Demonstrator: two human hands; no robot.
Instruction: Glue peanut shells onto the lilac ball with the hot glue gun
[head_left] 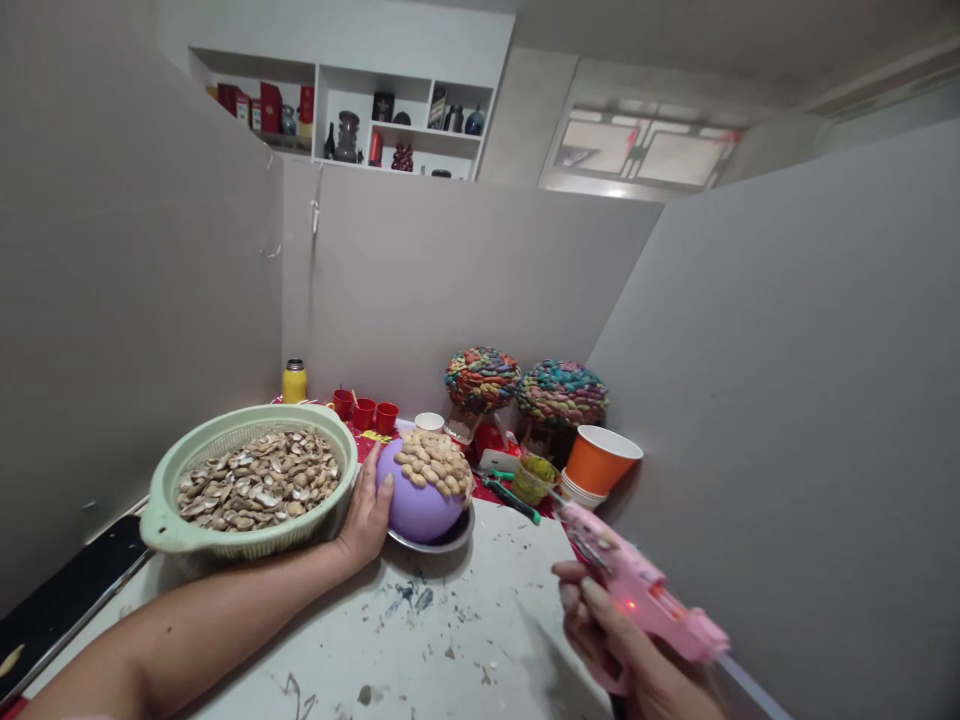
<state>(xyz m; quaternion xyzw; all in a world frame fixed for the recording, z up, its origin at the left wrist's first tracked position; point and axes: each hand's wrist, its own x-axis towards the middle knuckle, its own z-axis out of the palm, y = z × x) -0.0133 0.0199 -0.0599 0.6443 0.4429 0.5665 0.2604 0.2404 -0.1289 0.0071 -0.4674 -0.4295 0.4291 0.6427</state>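
Note:
My left hand [367, 515] cups the left side of a purple balloon [412, 508], thumb in front; some of its fingers are hidden behind. Peanuts in their shells [435, 463] cover the balloon's top and right side. Under the balloon sits a shallow metal bowl [450, 540]. My right hand [611, 625] is closed around the handle of a pink hot glue gun [645, 585], at the right above the table. A small red light glows on the gun, and a glue stick [750, 685] comes out of its back. The nozzle points up and left, apart from the balloon.
A green colander [161, 510] of shells stands left of the balloon. Behind are red cups [364, 412], a yellow bottle [295, 382], two colourful peanut-covered domes [482, 380], pliers [517, 500] and orange-and-white paper cups [596, 460]. Grey panels [465, 270] enclose the stained white table [480, 610].

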